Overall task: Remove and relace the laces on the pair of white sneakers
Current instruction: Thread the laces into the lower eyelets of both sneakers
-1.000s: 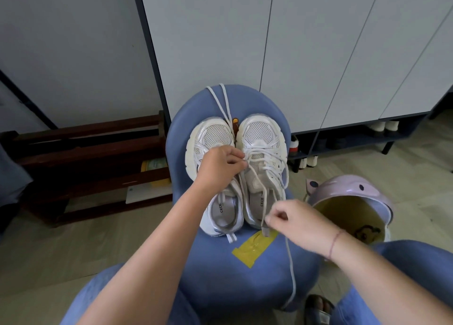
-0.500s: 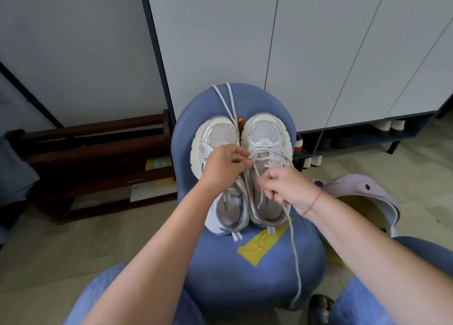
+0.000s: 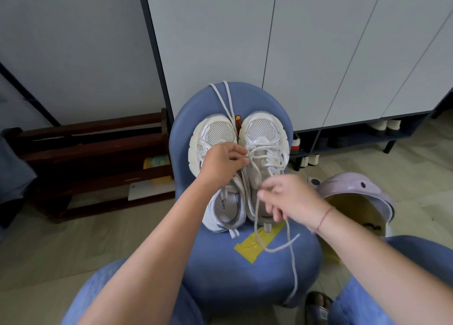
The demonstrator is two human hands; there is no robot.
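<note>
The right hand [image 3: 291, 199] pinches the lace [image 3: 296, 278] between thumb and curled fingers. If that pinch slackens, I judge the strand could slide back through the eyelets. A sharp tug instead could drag the shoe toward the chair's edge, since only the other hand steadies it. The slack loop below the hand crosses itself and could knot or snag. The wrist is bent slightly down, with the forearm reaching in from the lower right.

The left hand [image 3: 223, 163] comes in from the lower left, its fingertips closed on the lace at the crossings. It partly covers the left sneaker [image 3: 215, 133], which looks unlaced.

The right sneaker [image 3: 263, 133] carries the lace and sits just beside its pair, toes pointing away. A second lace [image 3: 227, 96] trails off beyond the toes. Both shoes rest on a blue chair [image 3: 245, 275] with a patch of yellow tape [image 3: 255, 242]. The free lace end hangs over the chair's front edge, where a knee could catch it.
</note>
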